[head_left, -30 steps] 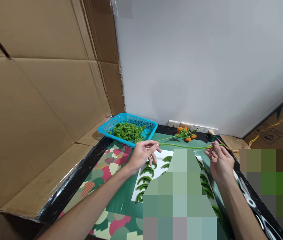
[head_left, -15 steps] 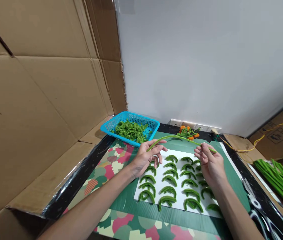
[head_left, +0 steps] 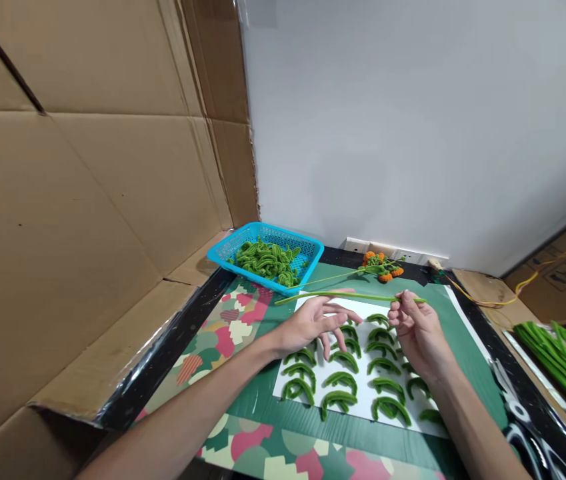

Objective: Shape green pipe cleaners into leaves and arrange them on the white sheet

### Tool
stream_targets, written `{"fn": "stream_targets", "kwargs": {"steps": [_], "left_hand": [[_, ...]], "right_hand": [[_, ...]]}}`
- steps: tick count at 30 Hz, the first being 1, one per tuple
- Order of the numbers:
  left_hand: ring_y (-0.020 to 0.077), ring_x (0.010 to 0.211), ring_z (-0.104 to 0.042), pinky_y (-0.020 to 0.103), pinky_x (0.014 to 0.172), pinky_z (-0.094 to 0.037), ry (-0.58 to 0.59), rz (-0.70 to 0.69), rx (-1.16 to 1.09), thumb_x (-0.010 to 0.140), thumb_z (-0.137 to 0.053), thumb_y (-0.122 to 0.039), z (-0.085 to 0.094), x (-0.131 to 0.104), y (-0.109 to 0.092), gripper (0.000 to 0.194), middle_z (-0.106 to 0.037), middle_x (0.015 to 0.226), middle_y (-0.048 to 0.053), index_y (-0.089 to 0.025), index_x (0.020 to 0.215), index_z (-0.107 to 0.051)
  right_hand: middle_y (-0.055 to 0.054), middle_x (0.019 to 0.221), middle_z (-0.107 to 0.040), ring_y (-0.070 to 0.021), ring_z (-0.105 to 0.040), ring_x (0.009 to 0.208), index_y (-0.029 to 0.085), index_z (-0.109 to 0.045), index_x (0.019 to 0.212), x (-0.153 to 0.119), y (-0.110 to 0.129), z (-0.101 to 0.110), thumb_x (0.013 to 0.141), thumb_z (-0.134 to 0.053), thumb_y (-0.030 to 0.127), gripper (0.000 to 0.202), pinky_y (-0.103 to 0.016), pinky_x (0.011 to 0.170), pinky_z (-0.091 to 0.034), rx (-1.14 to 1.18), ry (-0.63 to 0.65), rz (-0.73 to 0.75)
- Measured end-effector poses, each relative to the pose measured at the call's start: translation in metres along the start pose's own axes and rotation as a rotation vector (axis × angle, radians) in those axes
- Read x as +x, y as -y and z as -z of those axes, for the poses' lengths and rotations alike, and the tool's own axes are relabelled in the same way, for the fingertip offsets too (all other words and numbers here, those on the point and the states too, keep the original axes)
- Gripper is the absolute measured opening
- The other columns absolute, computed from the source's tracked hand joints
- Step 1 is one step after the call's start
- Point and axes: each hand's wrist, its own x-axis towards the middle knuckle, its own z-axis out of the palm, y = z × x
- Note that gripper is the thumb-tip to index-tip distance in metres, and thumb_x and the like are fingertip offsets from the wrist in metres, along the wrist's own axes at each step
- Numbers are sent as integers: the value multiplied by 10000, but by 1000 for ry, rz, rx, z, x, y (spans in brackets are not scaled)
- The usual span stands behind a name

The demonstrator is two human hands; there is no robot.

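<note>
Pinched between the fingertips of my right hand (head_left: 417,328) is one end of a long green pipe cleaner (head_left: 363,295), stretched nearly straight to the left. My left hand (head_left: 313,327) is just below it, fingers spread and holding nothing; I cannot tell whether it touches the stem. Below both hands, a white sheet (head_left: 365,393) carries rows of short curved green pipe-cleaner pieces (head_left: 341,400). My hands cover some of them.
A blue basket (head_left: 215,252) of curled green pieces (head_left: 267,261) stands at the back left. Orange-and-green pipe-cleaner flowers (head_left: 383,265) lie by the power sockets (head_left: 407,256). To the right are scissors (head_left: 515,407) and a green pipe-cleaner bundle (head_left: 560,367). Cardboard (head_left: 87,200) walls the left.
My left hand has let go of the pipe cleaner and moved right and slightly down. The stem has gone from arched to nearly straight. My right hand still grips its end.
</note>
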Motion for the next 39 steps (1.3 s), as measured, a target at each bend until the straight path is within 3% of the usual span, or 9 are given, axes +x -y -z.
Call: {"fn": "stream_targets", "kwargs": {"steps": [3,7,9,12,15,18,27,33,39], "left_hand": [[131,659,-716,171,446,-527,-49,-47,-6,930,-786,-478,-2,-1,0,668,-718,1235,158,-239,1514,-567],[139,609,-686,197,425,-536,-144,-72,1,922,-781,-512,-4,-2,-8,495,-746,993,122,-124,1224,-733],[162,633,-717,210,435,-554,-166,-79,4,908,-799,-495,-6,-2,-11,449,-760,998,135,-109,1134,-761],[193,650,-761,217,443,-567,-143,-83,-11,920,-797,-460,-8,-3,-11,417,-787,1030,150,-124,1166,-776],[216,679,-791,209,458,-573,-108,-73,-21,941,-778,-454,-10,-3,-8,445,-799,1092,190,-120,1235,-778],[226,698,-800,205,471,-574,-91,-75,-29,934,-785,-458,-12,-3,-4,497,-794,1145,219,-114,1292,-768],[169,663,-764,190,465,-558,-197,-152,86,899,-823,-414,-13,-2,0,396,-808,1142,181,-124,1168,-832],[152,629,-757,180,469,-550,-170,-147,75,922,-806,-381,-13,-3,0,356,-812,1122,183,-139,1181,-832],[158,618,-759,180,449,-536,-214,-142,7,911,-819,-388,-9,-1,0,366,-803,1141,209,-129,1170,-835]], "right_hand": [[-38,644,-680,-147,-668,505,119,-695,797,-3,-1,-3,572,-1034,544,589,-228,481,-597,-69,80,-42],[-69,645,-692,-167,-676,511,106,-709,774,-5,-2,-6,609,-1013,559,569,-253,488,-600,-114,107,-44],[-81,721,-730,-179,-717,598,117,-739,848,-7,-3,-7,621,-1012,538,551,-248,528,-614,-120,91,-14],[-100,872,-776,-201,-760,733,140,-765,976,-12,-6,-8,637,-1019,466,535,-264,609,-643,-164,116,17],[-107,882,-780,-212,-768,771,141,-766,1018,-16,-11,-9,668,-1007,447,523,-268,638,-644,-202,153,11],[-108,874,-781,-214,-772,764,139,-762,1068,-20,-16,-10,700,-990,464,541,-266,644,-640,-202,113,30],[-143,1062,-794,-244,-795,850,155,-722,1266,-24,-14,-15,782,-939,482,623,-344,754,-678,-225,98,65],[-138,1025,-799,-220,-795,834,136,-767,1093,-21,-18,-11,768,-954,466,500,-319,800,-683,-234,13,113],[-133,876,-782,-247,-791,768,108,-770,1009,-18,-20,-6,757,-955,493,496,-347,715,-692,-216,-41,123]]}}
